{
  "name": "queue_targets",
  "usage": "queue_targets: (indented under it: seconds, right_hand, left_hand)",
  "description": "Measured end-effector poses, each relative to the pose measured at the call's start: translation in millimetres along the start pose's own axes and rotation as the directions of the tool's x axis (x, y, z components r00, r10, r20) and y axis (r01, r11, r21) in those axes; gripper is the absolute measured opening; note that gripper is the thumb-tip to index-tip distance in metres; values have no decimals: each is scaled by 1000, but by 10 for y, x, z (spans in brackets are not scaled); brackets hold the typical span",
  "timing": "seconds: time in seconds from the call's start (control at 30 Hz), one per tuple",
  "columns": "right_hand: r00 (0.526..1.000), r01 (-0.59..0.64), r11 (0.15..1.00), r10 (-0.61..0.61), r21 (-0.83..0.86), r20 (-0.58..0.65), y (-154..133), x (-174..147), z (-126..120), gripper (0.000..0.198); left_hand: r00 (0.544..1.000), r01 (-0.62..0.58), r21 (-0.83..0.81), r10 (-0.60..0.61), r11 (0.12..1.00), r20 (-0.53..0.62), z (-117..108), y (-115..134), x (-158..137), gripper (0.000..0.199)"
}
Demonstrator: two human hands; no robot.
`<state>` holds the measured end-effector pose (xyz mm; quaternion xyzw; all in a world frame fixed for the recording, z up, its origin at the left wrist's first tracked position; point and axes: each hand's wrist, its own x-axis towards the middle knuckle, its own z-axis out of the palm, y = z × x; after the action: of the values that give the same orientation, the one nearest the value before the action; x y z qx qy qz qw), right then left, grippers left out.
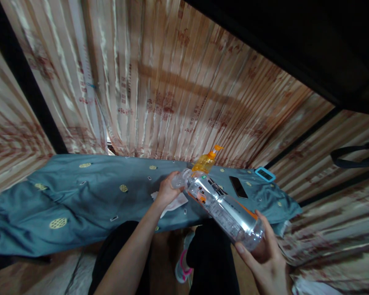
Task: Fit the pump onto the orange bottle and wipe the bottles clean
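Observation:
A large clear plastic bottle [226, 209] with a silver and orange label lies slanted between my hands. My left hand [167, 189] is closed around the clear narrow end at the upper left; whether this is the bottle's own neck or a separate clear piece, I cannot tell. At the lower right, the fingers and thumb of my right hand [266, 258] grip the bottle's base from both sides. Just behind the bottle stands an orange pump bottle [204, 162], partly hidden. A white tissue [175, 203] lies under my left hand.
A teal cloth with pineapple prints [89, 196] covers the surface ahead. To the right rest a dark phone [238, 187] and a blue-framed device [265, 174]. A pleated curtain [172, 90] hangs behind. A black strap [353, 157] juts in at the right.

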<state>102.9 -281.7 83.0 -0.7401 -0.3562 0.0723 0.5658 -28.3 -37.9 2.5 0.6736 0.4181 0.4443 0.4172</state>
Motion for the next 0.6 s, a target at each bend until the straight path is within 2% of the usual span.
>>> queue_targets:
  seconds: [0.23, 0.4, 0.6]
  right_hand:
    - [999, 49, 996, -49, -71, 2, 69, 27, -29, 93]
    - [998, 58, 998, -58, -39, 11, 81, 28, -24, 93]
    - [1000, -13, 999, 12, 29, 10, 8, -5, 8, 97]
  left_hand:
    - [1000, 14, -2, -14, 1000, 8, 17, -30, 6, 52]
    - [1000, 22, -44, -22, 999, 3, 33, -81, 9, 54]
    - [1000, 29, -37, -29, 999, 5, 29, -80, 13, 56]
